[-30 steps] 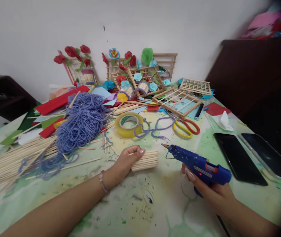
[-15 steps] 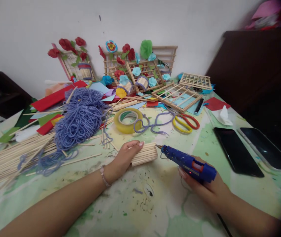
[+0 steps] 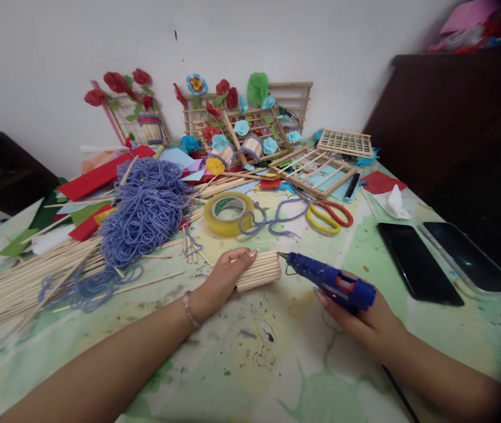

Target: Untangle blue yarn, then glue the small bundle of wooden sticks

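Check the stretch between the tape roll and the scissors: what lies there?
In the head view, a loose strand of purple yarn curls across the table between the tape roll and the red-and-yellow scissors. Its left loop touches the roll.

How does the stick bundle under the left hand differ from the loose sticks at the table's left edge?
The stick bundle is short and packed tightly, gripped by the left hand; the loose sticks are long, fanned out and untouched. Purple yarn lies over the loose sticks, not the bundle. Both are pale wood.
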Tool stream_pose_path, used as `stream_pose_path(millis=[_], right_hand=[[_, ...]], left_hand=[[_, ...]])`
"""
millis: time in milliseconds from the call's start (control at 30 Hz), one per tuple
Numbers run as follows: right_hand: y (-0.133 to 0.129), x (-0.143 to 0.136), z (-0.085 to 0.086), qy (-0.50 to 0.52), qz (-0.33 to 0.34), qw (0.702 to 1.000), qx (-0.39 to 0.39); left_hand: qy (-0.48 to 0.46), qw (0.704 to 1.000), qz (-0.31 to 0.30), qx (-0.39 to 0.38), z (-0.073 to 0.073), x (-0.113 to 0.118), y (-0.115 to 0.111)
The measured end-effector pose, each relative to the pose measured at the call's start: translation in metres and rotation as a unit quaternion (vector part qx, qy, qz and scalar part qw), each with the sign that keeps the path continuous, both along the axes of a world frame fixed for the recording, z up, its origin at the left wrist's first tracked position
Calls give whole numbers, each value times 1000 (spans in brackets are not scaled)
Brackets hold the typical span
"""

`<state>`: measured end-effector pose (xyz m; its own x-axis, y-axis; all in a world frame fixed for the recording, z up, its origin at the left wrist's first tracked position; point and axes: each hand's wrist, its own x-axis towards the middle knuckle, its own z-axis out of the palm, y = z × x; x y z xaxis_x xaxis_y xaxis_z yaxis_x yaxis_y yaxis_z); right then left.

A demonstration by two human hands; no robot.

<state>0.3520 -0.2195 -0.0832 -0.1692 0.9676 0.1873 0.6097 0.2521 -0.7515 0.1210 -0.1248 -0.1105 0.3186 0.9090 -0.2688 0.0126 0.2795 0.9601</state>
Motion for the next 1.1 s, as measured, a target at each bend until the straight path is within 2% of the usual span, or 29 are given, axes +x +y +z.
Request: stream_pose_path(millis=[333, 533, 600, 700, 800, 867, 967, 1000, 1033, 1100], right_hand=[[0, 1, -3, 7, -8, 1000, -17], [15, 8, -15, 3, -101, 994, -52], [23, 9, -18, -28, -107, 992, -61], [30, 9, -20, -71, -92, 992, -54], [29, 13, -10, -71, -78, 993, -54], [26, 25, 2, -46, -31, 994, -92], [25, 62, 21, 4, 54, 982, -179], [26, 78, 25, 21, 45, 983, -178], [28, 94, 28, 40, 3, 987, -156], [34, 123, 28, 27, -181, 979, -89]], left_hand=[[-16, 1000, -17, 1, 4, 0, -1], [-47, 999, 5, -23, 7, 2, 0], [-49, 998, 19, -27, 8, 3, 0], [-52, 998, 28, -39, 8, 4, 0], [-56, 997, 24, -39, 6, 3, 0], [-52, 998, 20, -38, 5, 2, 1], [-44, 998, 14, -33, 3, 0, 1], [-44, 998, 15, -30, 3, 0, 1], [-45, 999, 15, -27, 4, 0, 1], [-46, 998, 18, -27, 4, 0, 0]])
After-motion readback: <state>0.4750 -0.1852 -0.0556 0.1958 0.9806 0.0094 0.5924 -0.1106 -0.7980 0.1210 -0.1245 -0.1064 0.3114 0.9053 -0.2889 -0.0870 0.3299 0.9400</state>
